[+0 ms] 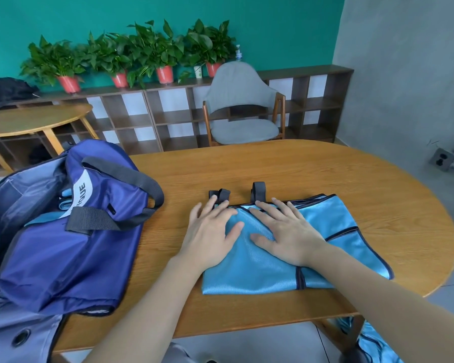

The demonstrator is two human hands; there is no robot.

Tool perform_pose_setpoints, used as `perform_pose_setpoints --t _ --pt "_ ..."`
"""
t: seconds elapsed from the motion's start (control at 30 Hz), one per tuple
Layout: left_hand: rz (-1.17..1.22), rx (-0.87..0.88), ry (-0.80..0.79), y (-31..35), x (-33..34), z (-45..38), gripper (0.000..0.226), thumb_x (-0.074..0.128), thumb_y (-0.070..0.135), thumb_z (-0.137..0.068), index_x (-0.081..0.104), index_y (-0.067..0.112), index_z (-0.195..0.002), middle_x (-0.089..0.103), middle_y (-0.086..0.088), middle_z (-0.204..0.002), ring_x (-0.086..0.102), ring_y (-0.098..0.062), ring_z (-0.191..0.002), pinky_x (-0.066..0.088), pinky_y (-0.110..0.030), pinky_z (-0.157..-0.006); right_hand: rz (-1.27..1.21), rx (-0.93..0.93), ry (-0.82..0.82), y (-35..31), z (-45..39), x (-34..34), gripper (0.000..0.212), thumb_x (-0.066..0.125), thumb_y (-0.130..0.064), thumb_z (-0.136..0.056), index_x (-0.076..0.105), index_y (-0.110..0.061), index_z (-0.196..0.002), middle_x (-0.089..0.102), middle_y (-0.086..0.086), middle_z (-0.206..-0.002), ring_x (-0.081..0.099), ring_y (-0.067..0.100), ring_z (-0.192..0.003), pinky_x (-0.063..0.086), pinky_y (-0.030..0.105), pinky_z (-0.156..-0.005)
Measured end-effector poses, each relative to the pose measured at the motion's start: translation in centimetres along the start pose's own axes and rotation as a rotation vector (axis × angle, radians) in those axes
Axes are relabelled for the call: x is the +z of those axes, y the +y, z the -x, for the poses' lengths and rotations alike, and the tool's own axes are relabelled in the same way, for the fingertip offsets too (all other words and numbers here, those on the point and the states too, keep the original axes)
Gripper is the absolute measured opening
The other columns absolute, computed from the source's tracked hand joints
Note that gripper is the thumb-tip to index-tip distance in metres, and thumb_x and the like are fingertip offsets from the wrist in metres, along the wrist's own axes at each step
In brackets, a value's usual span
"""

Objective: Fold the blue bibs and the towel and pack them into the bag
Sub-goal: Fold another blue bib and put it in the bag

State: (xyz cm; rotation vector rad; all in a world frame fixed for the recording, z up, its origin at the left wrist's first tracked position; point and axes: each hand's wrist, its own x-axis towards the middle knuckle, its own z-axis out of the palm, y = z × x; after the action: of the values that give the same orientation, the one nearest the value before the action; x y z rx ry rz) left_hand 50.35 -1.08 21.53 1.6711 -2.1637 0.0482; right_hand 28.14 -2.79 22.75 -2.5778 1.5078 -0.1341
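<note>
Nearest the camera, two bare forearms reached forward over the near edge of the wooden tabletop (286,166). Just beyond, a light blue bib (260,271) with dark piping lay partly folded at the middle of the tabletop, its right part spread toward the far right edge. Both hands rested flat on its upper left part with fingers straight and spread, grasping nothing: the left hand (212,231) at the bib's left corner, the right hand (286,231) just beside it. That flat pressing looked meant to smooth the layers and hold the fold in place. Past the fingertips, two dark straps (257,192) stuck out from the bib's far edge onto bare wood.

To the left sat the dark blue bag (76,231), its mouth gaping toward the person, probably so folded pieces could be dropped in easily. Some light blue fabric (64,203) already showed inside. More blue cloth (372,344) hung below the tabletop at lower right; whether it was another bib or the towel could not be told.

Farther off stood a grey chair (243,106), low shelving, and potted plants (131,53).
</note>
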Motion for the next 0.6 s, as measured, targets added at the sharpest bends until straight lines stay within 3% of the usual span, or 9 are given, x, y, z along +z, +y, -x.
perform_pose_setpoints --t 0.1,0.3,0.4,0.47,0.53,0.6 --pt "-0.032 -0.109 -0.011 -1.1 -0.6 -0.5 0.043 0.033 0.056 -0.104 0.052 0.044 -0.141 0.024 0.001 -0.167 0.003 -0.020 -0.156 0.005 -0.051 -0.124 0.004 0.064 -0.032 -0.1 -0.2 0.1 0.078 0.015 -0.078 -0.093 0.003 -0.040 -0.160 -0.006 -0.019 -0.167 -0.015 0.015 -0.154 -0.010 0.045 -0.125" --pt "-0.086 -0.288 -0.027 -2.1 -0.8 -1.4 0.042 0.041 0.050 -0.105 0.054 0.039 -0.143 0.024 -0.007 -0.166 0.013 -0.028 -0.153 0.015 -0.051 -0.120 0.008 0.140 -0.022 -0.3 -0.2 0.1 0.082 0.011 -0.083 -0.090 0.003 -0.040 -0.160 -0.005 -0.014 -0.168 -0.011 0.019 -0.155 -0.010 0.050 -0.124" --pt "-0.113 -0.238 0.078 -1.3 -1.2 -1.2 0.039 0.051 0.035 -0.104 0.057 0.028 -0.142 0.038 -0.007 -0.159 0.030 -0.029 -0.146 0.025 -0.050 -0.115 0.016 0.156 -0.025 -0.4 -0.1 -0.2 0.083 0.012 -0.083 -0.090 0.005 -0.040 -0.160 -0.004 -0.011 -0.169 -0.008 0.021 -0.155 -0.009 0.051 -0.124" --pt "-0.072 -0.154 0.155 -0.3 -1.8 -0.9 0.034 0.055 0.027 -0.101 0.064 0.023 -0.134 0.056 -0.003 -0.142 0.046 -0.026 -0.132 0.036 -0.045 -0.106 0.033 0.183 -0.035 -0.2 -0.3 -0.5 0.082 0.012 -0.082 -0.090 0.006 -0.040 -0.160 -0.003 -0.010 -0.169 -0.005 0.022 -0.155 -0.008 0.051 -0.124" --pt "0.019 -0.074 0.140 1.6 -2.3 -0.5 0.028 0.057 0.025 -0.100 0.068 0.021 -0.126 0.067 0.002 -0.124 0.056 -0.023 -0.117 0.044 -0.040 -0.097 0.048 0.239 -0.034 0.0 -0.4 -0.6 0.082 0.012 -0.082 -0.090 0.007 -0.041 -0.160 0.000 -0.009 -0.169 0.001 0.023 -0.154 -0.004 0.052 -0.124" --pt "0.052 -0.003 0.067 3.8 -2.3 0.2 0.029 0.056 0.030 -0.100 0.068 0.022 -0.125 0.069 0.004 -0.120 0.057 -0.021 -0.114 0.045 -0.039 -0.096 0.103 0.335 -0.005 0.2 -0.4 -0.8 0.081 0.011 -0.081 -0.090 0.010 -0.039 -0.160 0.008 -0.006 -0.168 0.014 0.027 -0.151 0.010 0.052 -0.122"
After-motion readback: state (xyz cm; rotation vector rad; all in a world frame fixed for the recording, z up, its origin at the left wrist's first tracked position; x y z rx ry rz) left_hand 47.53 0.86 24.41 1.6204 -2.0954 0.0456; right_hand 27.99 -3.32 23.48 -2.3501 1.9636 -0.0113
